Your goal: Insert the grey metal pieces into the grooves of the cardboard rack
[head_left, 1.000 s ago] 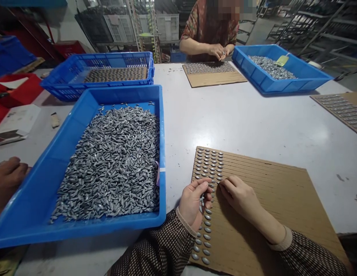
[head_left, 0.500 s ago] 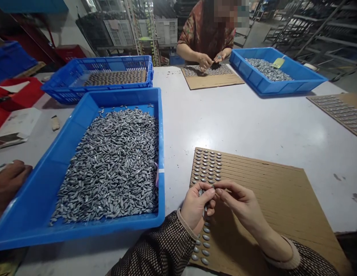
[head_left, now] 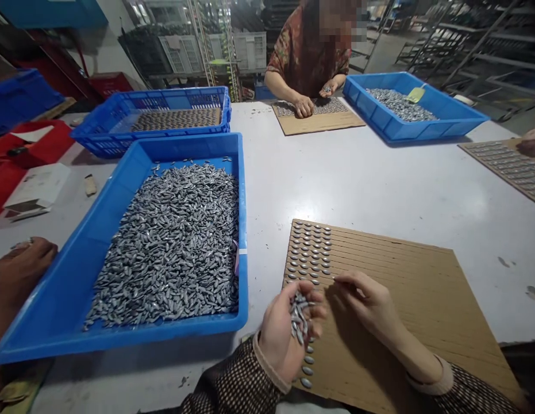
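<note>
My left hand (head_left: 284,333) is cupped palm up around several small grey spindle-shaped metal pieces (head_left: 299,317), its fingers curled beside them. Over the brown cardboard sheet (head_left: 414,310), my right hand (head_left: 368,305) pinches thumb and forefinger together; a bit of one spindle-shaped piece shows at the tips, mostly hidden. Slits run across the sheet, and rows of the same pieces (head_left: 311,244) sit along its left side. Part of these rows is covered by my left hand. To the left, a blue tray (head_left: 243,201) holds a large heap of such pieces (head_left: 176,241).
Across the table (head_left: 284,172), a co-worker (head_left: 310,63) handles pieces over another cardboard sheet (head_left: 323,123), near a second blue tray (head_left: 422,132). Another person's hand (head_left: 23,267) is at the left edge. A blue crate (head_left: 150,135) stands behind my tray. Another hand (head_left: 532,141) shows far right.
My hands have parted: the left has turned open-palmed and lower, baring its pieces, while the right has moved right over the sheet. The co-worker's hands have separated, and a hand has appeared far right.
</note>
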